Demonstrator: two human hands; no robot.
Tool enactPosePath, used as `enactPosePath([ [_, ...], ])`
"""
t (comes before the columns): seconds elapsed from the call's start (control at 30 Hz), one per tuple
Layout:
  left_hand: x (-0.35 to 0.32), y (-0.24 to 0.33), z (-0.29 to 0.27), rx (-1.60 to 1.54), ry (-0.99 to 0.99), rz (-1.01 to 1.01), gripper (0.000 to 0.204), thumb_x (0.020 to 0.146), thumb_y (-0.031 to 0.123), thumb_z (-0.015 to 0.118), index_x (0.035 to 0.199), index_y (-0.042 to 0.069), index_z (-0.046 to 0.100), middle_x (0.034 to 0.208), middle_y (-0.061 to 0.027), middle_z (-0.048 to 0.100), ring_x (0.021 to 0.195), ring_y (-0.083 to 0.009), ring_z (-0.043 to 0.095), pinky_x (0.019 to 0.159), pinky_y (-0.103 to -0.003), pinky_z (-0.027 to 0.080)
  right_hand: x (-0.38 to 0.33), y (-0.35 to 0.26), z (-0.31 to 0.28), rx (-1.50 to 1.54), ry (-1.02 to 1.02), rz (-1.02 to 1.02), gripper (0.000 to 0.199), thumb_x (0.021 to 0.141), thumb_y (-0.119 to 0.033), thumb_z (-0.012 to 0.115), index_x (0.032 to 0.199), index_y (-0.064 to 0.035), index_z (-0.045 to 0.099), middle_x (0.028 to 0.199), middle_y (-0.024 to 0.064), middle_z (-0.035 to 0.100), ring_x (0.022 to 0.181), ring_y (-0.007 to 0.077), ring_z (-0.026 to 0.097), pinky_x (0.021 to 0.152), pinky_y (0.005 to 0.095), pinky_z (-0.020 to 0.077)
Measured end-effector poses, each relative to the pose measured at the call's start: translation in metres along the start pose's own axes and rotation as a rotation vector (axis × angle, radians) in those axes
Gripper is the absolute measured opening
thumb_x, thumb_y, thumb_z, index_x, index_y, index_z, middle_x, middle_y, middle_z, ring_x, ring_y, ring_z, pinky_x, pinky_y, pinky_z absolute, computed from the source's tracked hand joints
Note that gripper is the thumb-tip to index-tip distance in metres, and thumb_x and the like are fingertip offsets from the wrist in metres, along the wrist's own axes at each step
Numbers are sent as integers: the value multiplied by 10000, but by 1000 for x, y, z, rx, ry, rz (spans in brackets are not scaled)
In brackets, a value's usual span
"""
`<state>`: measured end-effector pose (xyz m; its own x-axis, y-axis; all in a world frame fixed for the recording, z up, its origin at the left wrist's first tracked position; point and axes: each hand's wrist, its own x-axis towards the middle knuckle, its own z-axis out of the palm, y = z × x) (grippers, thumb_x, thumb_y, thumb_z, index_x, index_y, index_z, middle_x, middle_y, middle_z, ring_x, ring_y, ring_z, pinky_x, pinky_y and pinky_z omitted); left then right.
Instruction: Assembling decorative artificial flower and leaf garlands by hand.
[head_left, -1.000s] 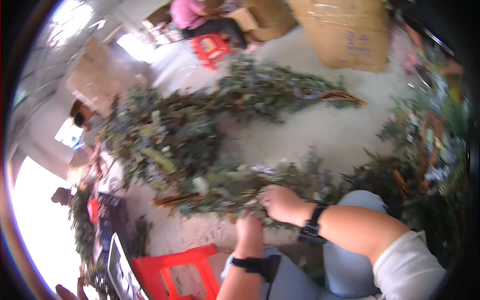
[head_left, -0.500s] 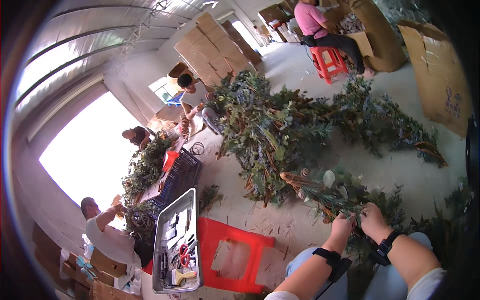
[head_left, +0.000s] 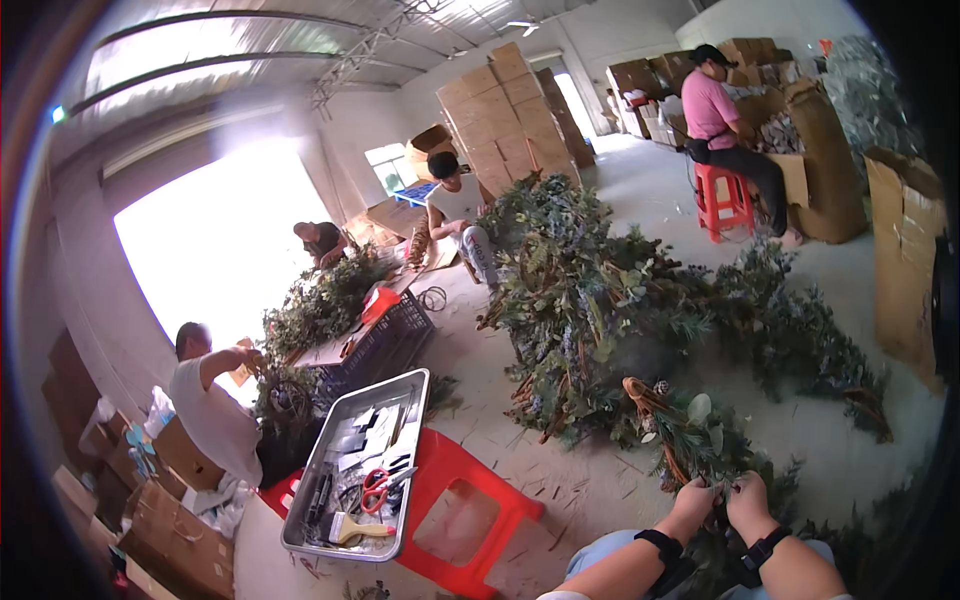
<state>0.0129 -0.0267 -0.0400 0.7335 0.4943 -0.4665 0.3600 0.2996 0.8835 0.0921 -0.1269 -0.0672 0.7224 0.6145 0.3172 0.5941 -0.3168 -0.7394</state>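
A leafy garland [head_left: 690, 437] with a brown twig end, round pale green leaves, needle sprigs and a small pine cone lies in front of me, over my lap. My left hand [head_left: 690, 510] is closed at its near part, fingers pinched on the greenery. Close beside it, my right hand [head_left: 750, 505] is also closed, its fingertips pinched together among the leaves; what they hold is too small to make out. Both wrists wear black bands. The garland's nearest part is partly hidden by my hands.
A large heap of similar greenery [head_left: 590, 300] lies ahead. To the left, a metal tray [head_left: 415, 470] with red-handled scissors [head_left: 378, 490] and a brush [head_left: 360, 528] rests on a red stool [head_left: 480, 540]. Several people work around; a tall carton [head_left: 905, 270] stands at right.
The view has tilted up and turned left, so the scene sits lower and further right. My hands stay together at the garland, fingers still pinched.
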Motion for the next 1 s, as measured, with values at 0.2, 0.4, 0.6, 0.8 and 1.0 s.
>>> enactPosePath([
  [0.2,-2,6,2,-257,26,75,155,832,199,564,749,70,539,608,17,494,513,-90,420,476,-228,313,12,8,-3,-55,-48,-66,108,713,-10,557,815,19,580,811,183,593,802,325,588,719,358,465],
  [0.4,16,-5,0,-369,16,56,138,845,213,542,828,76,538,648,3,518,511,-98,440,461,-250,319,16,-5,-7,38,-96,75,200,702,5,569,901,27,570,838,185,599,846,307,591,761,347,460],
  [0.6,2,14,0,-258,-6,-1,109,801,139,483,783,42,527,641,-31,528,547,-137,494,501,-252,375,30,7,-13,-134,-301,-155,208,755,-203,534,735,-19,629,749,186,609,780,362,573,699,407,460],
  [0.8,8,8,0,-117,38,40,187,801,182,494,847,3,525,685,-72,586,603,-173,567,534,-284,442,29,19,-2,-340,-291,-79,152,712,-172,549,752,-51,631,758,177,615,764,365,583,637,415,463],
  [1.0,7,17,0,-127,44,42,234,843,278,491,831,59,571,679,-39,597,564,-144,546,522,-278,432,43,51,13,-581,-298,-21,210,739,-216,545,777,-25,623,770,199,613,792,356,582,697,421,454],
])
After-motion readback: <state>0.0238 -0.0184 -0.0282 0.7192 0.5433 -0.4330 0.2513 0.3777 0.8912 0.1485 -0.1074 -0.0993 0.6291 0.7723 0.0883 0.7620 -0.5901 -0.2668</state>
